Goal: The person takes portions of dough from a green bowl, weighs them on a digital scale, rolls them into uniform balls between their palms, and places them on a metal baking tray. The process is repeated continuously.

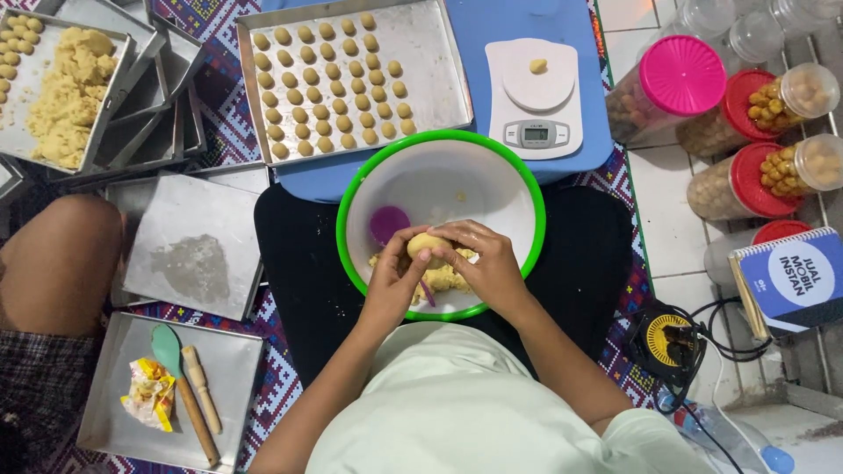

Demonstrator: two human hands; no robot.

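Nearby, tray of dough balls (351,75), scale (534,96), jars (755,175) seemingly lidded.

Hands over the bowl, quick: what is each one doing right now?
Left hand: closed on the dough ball.
Right hand: closed on the same dough ball, above the bowl.

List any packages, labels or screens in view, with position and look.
Scale screen: small grey rectangle on the white scale, above the bowl.
Wrapper: crumpled yellow-red packet on the lower-left tray.
Notebook: right edge, blue cover with a white round label.
Jars: upper right, clear with pink and red lids.
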